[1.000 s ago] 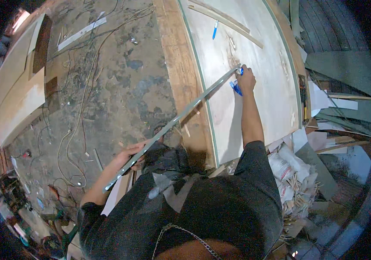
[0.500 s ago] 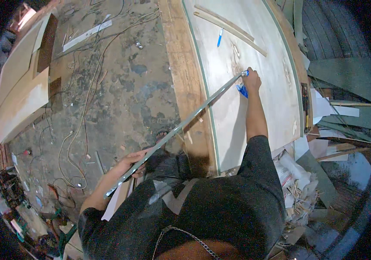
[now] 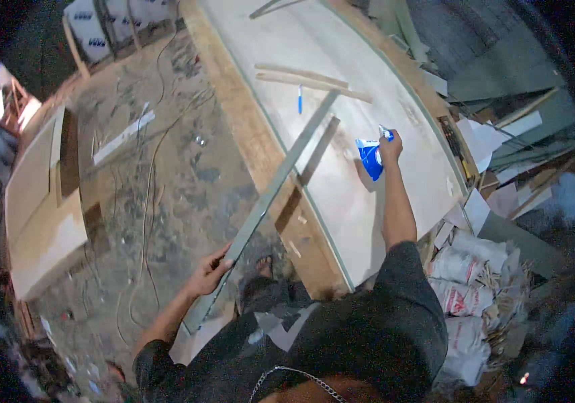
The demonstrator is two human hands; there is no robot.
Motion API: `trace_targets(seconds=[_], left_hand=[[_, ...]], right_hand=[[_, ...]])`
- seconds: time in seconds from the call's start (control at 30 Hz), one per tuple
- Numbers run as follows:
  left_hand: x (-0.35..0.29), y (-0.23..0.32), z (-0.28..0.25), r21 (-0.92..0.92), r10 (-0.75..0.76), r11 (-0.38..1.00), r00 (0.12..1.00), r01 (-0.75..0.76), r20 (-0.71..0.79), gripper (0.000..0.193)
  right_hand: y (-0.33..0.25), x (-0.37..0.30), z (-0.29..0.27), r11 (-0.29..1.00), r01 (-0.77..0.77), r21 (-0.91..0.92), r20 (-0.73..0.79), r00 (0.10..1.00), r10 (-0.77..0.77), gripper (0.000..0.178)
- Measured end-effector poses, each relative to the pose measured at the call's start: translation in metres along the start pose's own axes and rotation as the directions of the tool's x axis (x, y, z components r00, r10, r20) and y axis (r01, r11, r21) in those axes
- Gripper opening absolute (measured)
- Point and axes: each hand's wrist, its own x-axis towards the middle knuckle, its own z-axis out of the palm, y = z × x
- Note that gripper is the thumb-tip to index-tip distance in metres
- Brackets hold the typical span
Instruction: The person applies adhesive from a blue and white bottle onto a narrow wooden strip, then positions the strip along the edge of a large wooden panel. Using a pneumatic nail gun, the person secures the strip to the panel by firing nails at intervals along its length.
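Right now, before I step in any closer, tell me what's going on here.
A person holds a long gray-green strip in the left hand, its far end reaching out over a big white board and casting a shadow there. The right hand grips a blue-and-white pouch over the same board. A blue marker and two thin wooden strips lie farther up the board.

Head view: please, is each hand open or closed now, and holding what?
Left hand: closed, holding the long grey-green strip.
Right hand: closed, holding the blue-and-white pouch.
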Motion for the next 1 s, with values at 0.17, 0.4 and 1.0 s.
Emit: trace_targets(seconds=[0.17,0.4,1.0], left_hand=[[0.026,-0.042,-0.021,0.398,0.246,0.898,0.964,-0.187,-0.103,0.045],[0.018,-0.091,-0.018,0.795,0.519,0.538,0.853,-0.281,-0.049,0.023],[0.047,-0.077,-0.046,0.886,0.594,0.302,0.797,-0.351,0.113,0.032]], right_hand=[[-0.060,-0.006,-0.101,0.932,0.138,0.335,-0.064,0.990,-0.124,0.022],[-0.118,-0.016,-0.232,0.861,0.474,0.185,-0.223,0.874,-0.433,0.028],[-0.209,-0.029,-0.344,0.761,0.649,0.027,-0.264,0.739,-0.621,0.025]])
